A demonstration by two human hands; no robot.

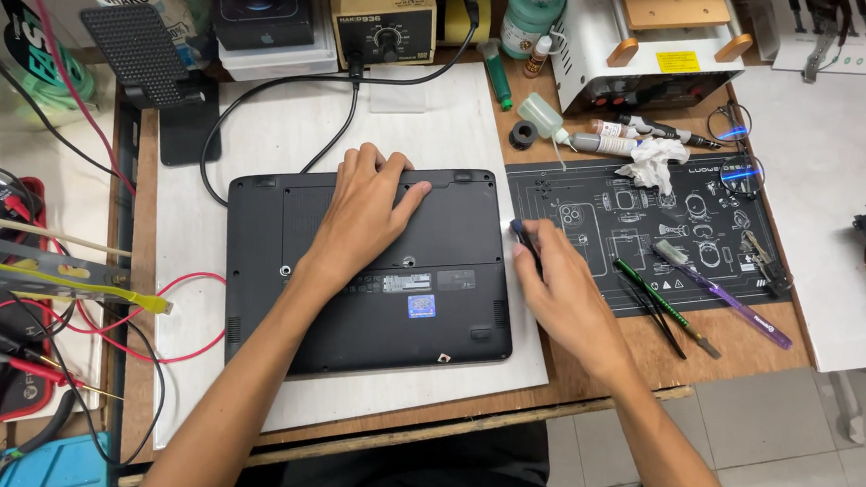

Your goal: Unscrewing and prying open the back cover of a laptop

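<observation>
A black laptop (449, 305) lies upside down on a white mat (430, 123) in the middle of the wooden bench. My left hand (360, 214) rests flat on its bottom cover near the back edge, fingers spread. My right hand (566, 287) is beside the laptop's right edge, closed around a small dark screwdriver (526, 239) whose top sticks up between the fingers, right next to the laptop's right side.
A dark repair mat (645, 211) at the right carries tweezers, a purple tool (740, 304), a green tool (655, 292) and a crumpled tissue (653, 162). Soldering station (382, 15), bottles and a white machine (645, 46) stand behind. Cables and red wires (98, 318) lie at left.
</observation>
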